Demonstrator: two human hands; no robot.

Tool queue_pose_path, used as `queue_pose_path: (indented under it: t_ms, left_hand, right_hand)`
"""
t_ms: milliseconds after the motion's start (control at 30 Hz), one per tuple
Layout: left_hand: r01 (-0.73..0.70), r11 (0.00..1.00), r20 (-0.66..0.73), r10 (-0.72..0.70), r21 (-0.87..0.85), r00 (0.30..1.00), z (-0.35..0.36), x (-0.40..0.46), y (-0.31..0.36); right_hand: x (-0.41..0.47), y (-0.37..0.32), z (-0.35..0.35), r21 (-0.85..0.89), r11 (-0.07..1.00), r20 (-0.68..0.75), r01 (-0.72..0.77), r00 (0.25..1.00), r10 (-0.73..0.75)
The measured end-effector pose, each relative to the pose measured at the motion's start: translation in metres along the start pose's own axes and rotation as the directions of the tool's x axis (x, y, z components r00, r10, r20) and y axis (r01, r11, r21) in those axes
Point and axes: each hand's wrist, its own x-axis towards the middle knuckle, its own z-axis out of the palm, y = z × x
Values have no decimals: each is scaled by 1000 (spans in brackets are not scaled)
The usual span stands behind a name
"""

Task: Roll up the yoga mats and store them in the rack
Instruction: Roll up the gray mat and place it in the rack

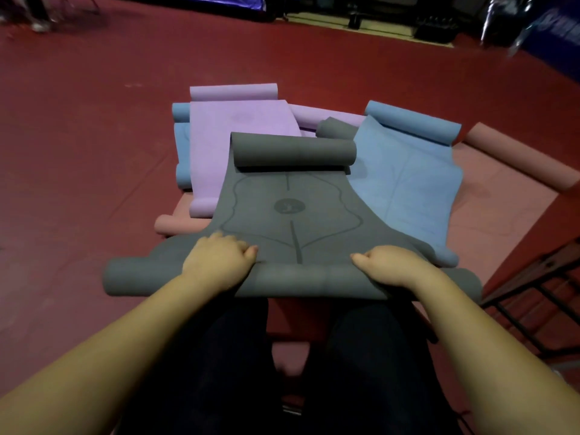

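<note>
A grey yoga mat [288, 211] lies spread in front of me, its near end rolled into a thick tube and its far end curled up. My left hand [216, 259] grips the near roll left of the centre line, fingers curled over its top. My right hand [389, 265] grips the same roll to the right. Behind it lie a purple mat [232, 133], a blue mat [408, 171] with a rolled far end, and a pink mat [502, 208] underneath. A dark metal rack [539, 296] stands at the right edge, partly out of view.
Red floor [78, 152] surrounds the pile of mats. Another blue mat [182, 142] peeks out at the pile's left. Dark equipment and a blue wall pad [558, 36] stand along the far side. My dark-trousered legs are below the roll.
</note>
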Motion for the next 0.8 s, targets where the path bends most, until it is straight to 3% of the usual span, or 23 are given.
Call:
queue_pose_path:
  t_ms: [33,100,200,367,467,600,700,800]
  left_hand:
    - [-34,998,-110,40,57,993,1,-4,1]
    - [-41,999,-322,44,16,946,4,-11,3]
    - [-29,999,-417,14,-30,909,12,-19,5]
    - [-36,998,-394,52,48,918,31,-31,10]
    - [-22,999,-349,33,37,937,29,-23,9]
    - [-4,1000,-214,7,16,977,9,-6,14]
    - [60,998,-126,-62,-17,990,7,14,11]
    - [107,990,30,-105,-88,994,-3,30,10]
  right_hand:
    - [3,-1,-3,22,1000,40,2,999,-3]
    - [12,-3,-9,59,998,112,11,994,-18]
    - [27,-4,-11,78,997,158,26,987,-38]
    - [44,7,5,157,987,20,43,999,-47]
    - [45,8,14,177,981,-173,84,983,-53]
    - [30,4,24,180,979,-487,92,874,7]
    - [18,4,43,173,979,-602,104,798,22]
    - [8,4,62,51,994,-657,96,752,-39]
